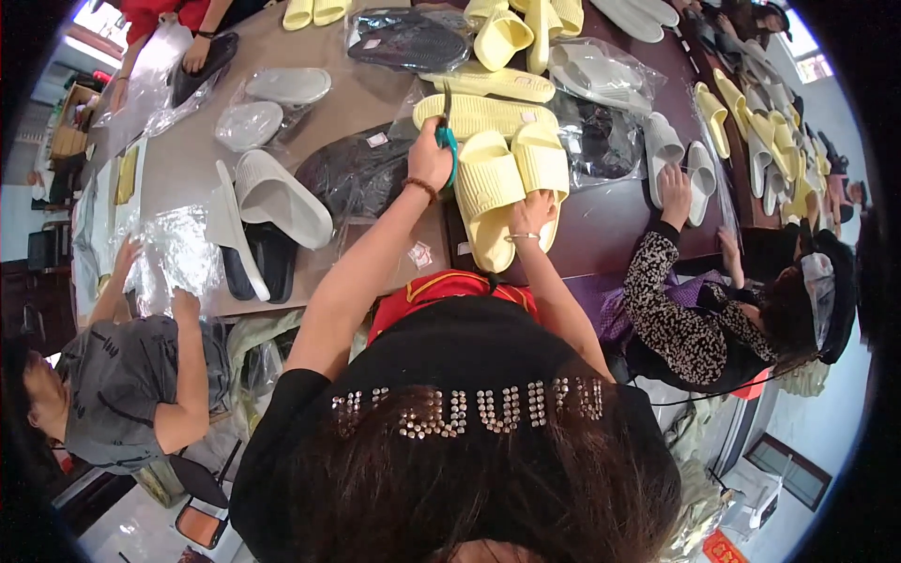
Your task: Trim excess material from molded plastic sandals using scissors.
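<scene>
We note a long work table (188, 155), its top tan on the left and dark brown (619, 220) on the right. A bright window (99, 23) shows at upper left, another window (807, 58) at upper right. A cardboard box (70, 127) sits beyond the table's left end. Pale floor (141, 530) shows at lower left, with a dark-framed window or door panel (793, 469) at lower right. Daylight is even.

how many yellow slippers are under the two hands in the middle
2: a yellow pair side by side on the table. The left slipper lies by the left hand; the right slipper is under the right hand. More yellow slippers lie beyond.
</scene>
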### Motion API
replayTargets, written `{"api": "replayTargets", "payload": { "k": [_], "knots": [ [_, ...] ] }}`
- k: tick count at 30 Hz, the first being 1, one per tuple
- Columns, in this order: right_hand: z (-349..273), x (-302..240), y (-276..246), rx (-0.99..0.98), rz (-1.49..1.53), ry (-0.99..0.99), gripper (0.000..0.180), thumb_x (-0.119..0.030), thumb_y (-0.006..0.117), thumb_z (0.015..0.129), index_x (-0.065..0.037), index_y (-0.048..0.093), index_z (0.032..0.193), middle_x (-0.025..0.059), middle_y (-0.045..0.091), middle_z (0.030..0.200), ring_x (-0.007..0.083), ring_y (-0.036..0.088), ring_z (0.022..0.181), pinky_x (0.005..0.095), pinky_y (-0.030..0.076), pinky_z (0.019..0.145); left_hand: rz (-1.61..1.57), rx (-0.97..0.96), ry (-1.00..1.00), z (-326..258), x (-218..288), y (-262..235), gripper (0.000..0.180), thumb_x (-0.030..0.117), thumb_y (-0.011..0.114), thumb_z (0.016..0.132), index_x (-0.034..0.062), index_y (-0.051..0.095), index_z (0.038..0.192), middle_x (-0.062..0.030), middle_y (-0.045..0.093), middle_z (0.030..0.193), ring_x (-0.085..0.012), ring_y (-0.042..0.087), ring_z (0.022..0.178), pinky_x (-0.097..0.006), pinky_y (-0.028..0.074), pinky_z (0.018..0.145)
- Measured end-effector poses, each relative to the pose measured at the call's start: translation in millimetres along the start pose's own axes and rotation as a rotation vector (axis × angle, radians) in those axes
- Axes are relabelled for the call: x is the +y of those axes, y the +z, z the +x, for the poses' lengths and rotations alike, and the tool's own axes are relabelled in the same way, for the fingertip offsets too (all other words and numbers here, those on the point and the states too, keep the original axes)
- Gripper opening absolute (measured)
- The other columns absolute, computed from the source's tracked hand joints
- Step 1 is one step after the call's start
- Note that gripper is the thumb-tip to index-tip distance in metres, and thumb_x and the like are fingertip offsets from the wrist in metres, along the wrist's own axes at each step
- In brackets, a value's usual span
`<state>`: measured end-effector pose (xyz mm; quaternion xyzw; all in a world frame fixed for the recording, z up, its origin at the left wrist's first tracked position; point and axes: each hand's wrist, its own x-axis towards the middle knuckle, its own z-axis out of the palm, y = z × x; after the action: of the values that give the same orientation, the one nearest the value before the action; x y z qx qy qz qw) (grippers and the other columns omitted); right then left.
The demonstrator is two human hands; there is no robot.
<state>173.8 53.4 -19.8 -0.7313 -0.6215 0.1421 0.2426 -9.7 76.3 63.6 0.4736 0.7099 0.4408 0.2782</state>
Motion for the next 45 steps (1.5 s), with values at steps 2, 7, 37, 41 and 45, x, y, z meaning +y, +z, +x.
{"api": "replayTargets", "payload": {
  "k": [2, 7, 37, 41, 45],
  "knots": [
    [4, 37, 28, 0.117, 0.59, -0.143, 0.037, -0.016, 0.047, 0.07, -0.007, 0.052, 0.105, 0.0134, 0.042, 0.114, 0.0313, 0.032, 0.11, 0.0467, 0.021, 0.089, -0.081, 0.013, 0.013, 8, 4, 4, 0.043, 0.013, 0.065, 0.066, 0.0023, 0.048, 0.105, -0.008, 0.059, 0.079, -0.0177, 0.056, 0.073, -0.029, 0.043, 0.067],
    [-15, -1, -43, 0.103, 0.391, -0.231, 0.035, -0.017, 0.048, 0.072, -0.008, 0.052, 0.106, 0.0132, 0.043, 0.113, 0.0305, 0.034, 0.107, 0.0448, 0.022, 0.088, -0.316, -0.259, 0.02, -10, 12, -12, 0.034, -0.005, 0.051, 0.072, 0.0023, 0.047, 0.105, -0.0018, 0.053, 0.067, -0.0071, 0.047, 0.058, -0.02, 0.039, 0.053],
    [-19, -31, -88, 0.213, 0.134, -0.366, 0.026, 0.003, 0.047, 0.06, -0.003, 0.055, 0.083, 0.0091, 0.049, 0.085, 0.0287, 0.043, 0.082, 0.0365, 0.03, 0.071, -0.457, -0.248, -0.163, -49, -2, -56, 0.036, 0.013, 0.06, 0.077, 0.0042, 0.043, 0.107, -0.0068, 0.057, 0.076, -0.0109, 0.053, 0.062, -0.024, 0.045, 0.054],
    [-17, -35, -87, 0.292, 0.055, -0.398, 0.019, 0.0, 0.047, 0.057, -0.003, 0.055, 0.074, 0.0088, 0.05, 0.083, 0.027, 0.044, 0.08, 0.0367, 0.03, 0.069, -0.923, -0.549, -0.424, -68, 42, -61, 0.037, 0.028, 0.047, 0.084, 0.0054, 0.039, 0.112, -0.0106, 0.058, 0.079, -0.0146, 0.056, 0.064, -0.026, 0.046, 0.054],
    [-20, -36, -92, 0.252, 0.077, -0.37, 0.029, 0.002, 0.046, 0.059, -0.003, 0.056, 0.087, 0.0112, 0.05, 0.093, 0.0294, 0.044, 0.085, 0.0375, 0.031, 0.072, -0.877, -0.798, -0.358, -98, 86, -60, 0.042, 0.026, 0.043, 0.083, 0.0054, 0.034, 0.119, -0.0138, 0.057, 0.086, -0.0183, 0.057, 0.069, -0.027, 0.045, 0.061]
  ]
}}
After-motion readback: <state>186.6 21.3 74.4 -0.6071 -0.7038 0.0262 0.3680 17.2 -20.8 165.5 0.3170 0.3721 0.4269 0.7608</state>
